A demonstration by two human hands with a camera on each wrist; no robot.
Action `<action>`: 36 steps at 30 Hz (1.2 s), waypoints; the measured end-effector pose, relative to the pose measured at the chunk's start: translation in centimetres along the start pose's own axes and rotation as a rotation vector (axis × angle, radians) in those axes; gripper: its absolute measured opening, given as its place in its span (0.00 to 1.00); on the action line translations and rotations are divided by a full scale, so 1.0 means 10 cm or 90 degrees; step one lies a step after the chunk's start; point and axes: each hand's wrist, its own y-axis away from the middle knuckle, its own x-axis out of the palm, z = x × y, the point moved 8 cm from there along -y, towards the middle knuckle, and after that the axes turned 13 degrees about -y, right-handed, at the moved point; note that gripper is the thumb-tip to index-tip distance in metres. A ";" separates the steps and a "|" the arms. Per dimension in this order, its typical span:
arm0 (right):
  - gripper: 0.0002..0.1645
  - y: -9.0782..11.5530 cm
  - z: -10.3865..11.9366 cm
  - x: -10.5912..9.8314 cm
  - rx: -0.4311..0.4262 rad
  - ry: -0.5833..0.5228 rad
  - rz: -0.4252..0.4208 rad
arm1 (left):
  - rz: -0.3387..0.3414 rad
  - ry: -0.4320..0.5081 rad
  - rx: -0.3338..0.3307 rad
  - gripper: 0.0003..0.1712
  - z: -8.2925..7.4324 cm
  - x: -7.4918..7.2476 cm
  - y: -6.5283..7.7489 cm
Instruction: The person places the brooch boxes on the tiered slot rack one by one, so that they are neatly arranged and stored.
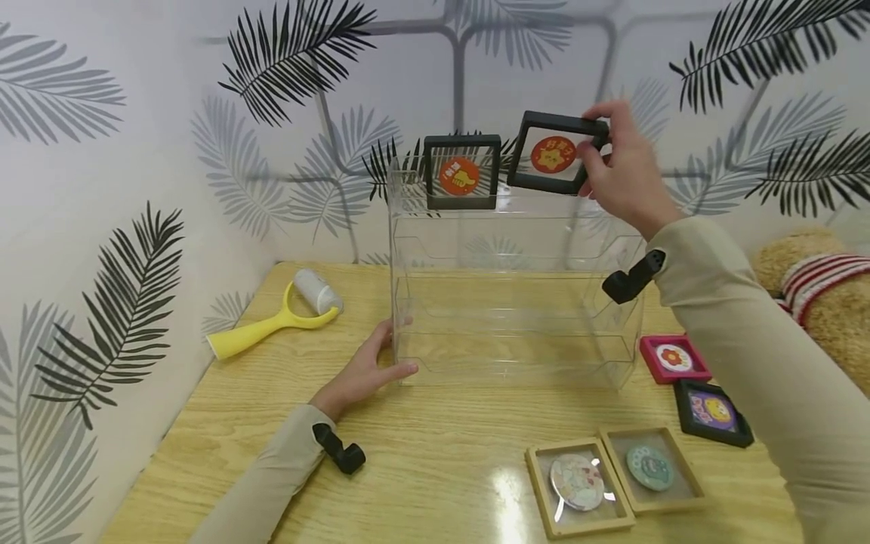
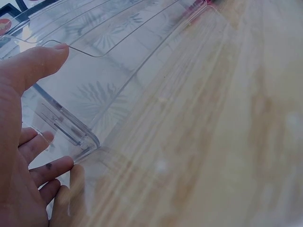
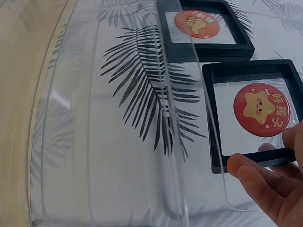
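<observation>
Placing the star frame (image 1: 552, 156) on the rack (image 1: 503, 333) seems in hand: it tilts at the frame's upper right, clamped in the right hand's (image 1: 628, 170) grip, and likely needs levelling. The left hand (image 1: 363, 372), fingers apart, touches the rack's side; its wrist view alone shows the lower fingertips clearly.

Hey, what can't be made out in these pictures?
Head: plush toy, cut off by right edge, right sleeve in front.
Head: design on the cream badge, too small, with glare streaks.
Right wrist: held black frame, lower right part hidden by right hand and picture edge.
Left wrist: orange-red badge, cut by left edge.
</observation>
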 end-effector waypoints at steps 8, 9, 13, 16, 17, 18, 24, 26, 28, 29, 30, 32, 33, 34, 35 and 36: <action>0.23 0.00 -0.04 0.08 0.006 0.059 0.044 | -0.008 -0.006 0.005 0.43 0.19 0.02 -0.06; 0.23 0.00 -0.04 0.09 0.009 0.065 0.050 | -0.009 -0.009 0.009 0.43 0.18 0.02 -0.06; 0.23 0.00 -0.03 0.10 0.007 0.072 0.059 | -0.013 -0.012 0.017 0.43 0.16 0.00 -0.06; 0.23 0.00 -0.02 0.10 -0.009 0.064 0.053 | -0.013 -0.007 0.016 0.44 0.15 0.00 -0.07; 0.23 0.00 -0.01 0.10 -0.017 0.061 0.050 | -0.013 -0.006 0.014 0.44 0.15 0.00 -0.07; 0.23 0.01 -0.01 0.10 -0.022 0.060 0.049 | -0.013 -0.004 0.011 0.44 0.16 0.00 -0.07; 0.24 0.07 -0.01 0.09 -0.050 0.079 0.014 | -0.008 -0.009 0.002 0.43 0.19 0.03 -0.05; 0.26 0.09 0.00 0.08 -0.062 0.086 -0.008 | -0.007 -0.007 0.007 0.43 0.15 0.02 -0.03; 0.28 0.11 0.01 0.07 -0.075 0.090 -0.034 | -0.007 -0.008 0.011 0.43 0.14 0.01 -0.03; 0.29 0.13 0.02 0.06 -0.078 0.093 -0.045 | -0.007 -0.008 0.014 0.43 0.13 0.01 -0.03; 0.29 0.15 0.03 0.05 -0.081 0.096 -0.058 | -0.006 -0.009 0.014 0.43 0.13 0.01 -0.03; 0.30 0.19 0.05 0.04 -0.089 0.105 -0.077 | -0.006 -0.009 0.015 0.43 0.12 0.01 -0.03; 0.30 0.21 0.06 0.03 -0.096 0.109 -0.086 | -0.007 -0.012 0.016 0.43 0.16 0.02 -0.04; 0.30 0.23 0.08 0.02 -0.106 0.116 -0.094 | -0.007 -0.011 0.016 0.43 0.16 0.02 -0.04; 0.29 0.26 0.09 0.02 -0.119 0.120 -0.103 | -0.007 -0.010 0.015 0.43 0.16 0.02 -0.04; 0.29 0.29 0.10 0.01 -0.133 0.122 -0.114 | -0.007 -0.009 0.015 0.43 0.16 0.02 -0.04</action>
